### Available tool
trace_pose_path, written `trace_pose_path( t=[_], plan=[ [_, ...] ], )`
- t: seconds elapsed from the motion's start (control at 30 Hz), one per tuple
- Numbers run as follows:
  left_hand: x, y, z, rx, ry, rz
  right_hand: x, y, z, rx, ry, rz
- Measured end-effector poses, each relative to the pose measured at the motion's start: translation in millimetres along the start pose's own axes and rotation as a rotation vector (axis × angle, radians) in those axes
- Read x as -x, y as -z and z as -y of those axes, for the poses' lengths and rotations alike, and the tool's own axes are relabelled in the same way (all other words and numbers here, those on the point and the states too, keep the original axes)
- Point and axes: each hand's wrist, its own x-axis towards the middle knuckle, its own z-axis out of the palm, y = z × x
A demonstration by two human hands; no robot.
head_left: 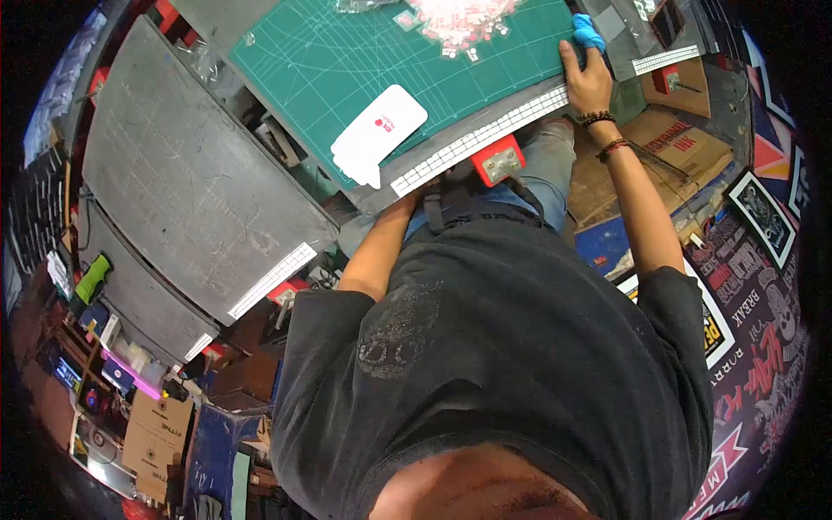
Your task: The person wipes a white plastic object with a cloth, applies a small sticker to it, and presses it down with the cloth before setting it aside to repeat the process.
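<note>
My right hand (589, 85) rests at the right edge of the green cutting mat (347, 69), fingers apart, with the fingertips close to a crumpled blue item (588, 33). My left forearm reaches under the table's front edge, and the left hand itself is hidden there. A fanned stack of white cards (381, 130) with red print lies on the mat's lower left part. Toward the mat's far side is a pile of small clear pieces with red and white marks (459, 22).
Grey boards (191, 173) with white ruler strips stand at the left. Red clamps (498, 163) sit under the table edge. A clear plastic bag (360, 4) lies at the mat's far edge. A cardboard box (676, 143) is on the right, below the table, and a dark phone-like object (667, 24) at upper right.
</note>
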Motion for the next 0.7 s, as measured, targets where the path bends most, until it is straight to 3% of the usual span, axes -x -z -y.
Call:
trace_pose_path(
  t=[0.23, 0.4, 0.57, 0.7],
  plan=[
    [-10, -4, 29, -0.043, 0.006, 0.021, -1, -13, -11, -0.12, 0.122, -0.152],
    [-28, -13, 52, -0.045, 0.011, -0.009, 5, -1, 10, -0.181, 0.096, -0.093],
    [-48, -18, 70, -0.036, 0.017, -0.047, 6, 4, 20, -0.152, 0.238, -0.151],
    [-53, -31, 78, -0.023, 0.019, -0.059, 11, 3, 16, -0.158, 0.158, -0.112]
  ],
)
